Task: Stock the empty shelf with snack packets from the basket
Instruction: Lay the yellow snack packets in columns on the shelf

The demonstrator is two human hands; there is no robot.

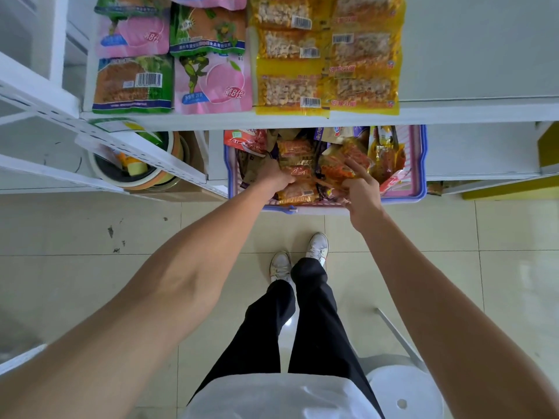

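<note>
A blue-rimmed pink basket (419, 164) full of snack packets stands on the floor under the white shelf (472, 111). My left hand (276, 176) reaches into the basket with its fingers curled round an orange packet (295, 173). My right hand (361, 189) pinches an orange-red packet (348, 164) near the basket's middle. On the shelf above lie green and pink packets (169, 55) on the left and yellow packets (329, 55) beside them. The shelf's right part is bare.
A second white rack (60, 116) stands at the left, with a box of tape rolls (136, 164) under it. My legs and shoes (298, 261) are on the tiled floor. A white stool (405, 394) stands at lower right. A yellow box (549, 146) is at far right.
</note>
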